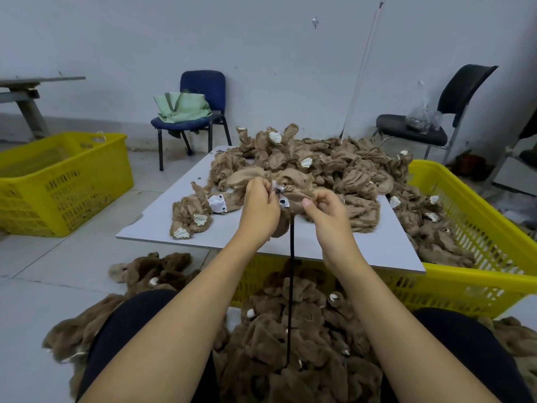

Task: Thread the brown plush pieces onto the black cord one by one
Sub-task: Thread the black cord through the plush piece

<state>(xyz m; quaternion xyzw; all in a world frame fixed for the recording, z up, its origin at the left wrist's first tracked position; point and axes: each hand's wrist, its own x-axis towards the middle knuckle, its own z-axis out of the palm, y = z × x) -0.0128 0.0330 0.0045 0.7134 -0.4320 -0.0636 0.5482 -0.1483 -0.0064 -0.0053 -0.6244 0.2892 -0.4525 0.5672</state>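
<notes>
A brown plush piece [293, 181] with a white face patch and black eyes is held over the white board [162, 225]. My left hand [260, 207] pinches its white patch from the left. My right hand [327, 210] grips its brown fabric from the right. A black cord [291, 274] hangs straight down from between my hands to a heap of threaded brown plush pieces [290, 338] on the floor between my knees. A large pile of loose brown plush pieces [343, 164] covers the board's far right part.
A small bunch of plush pieces [191, 216] lies at the board's left. The board rests on a yellow crate [470, 257] holding more pieces. Another yellow crate [58, 181] stands left. A blue chair [200, 112] with a green bag and a black chair [436, 123] stand by the wall.
</notes>
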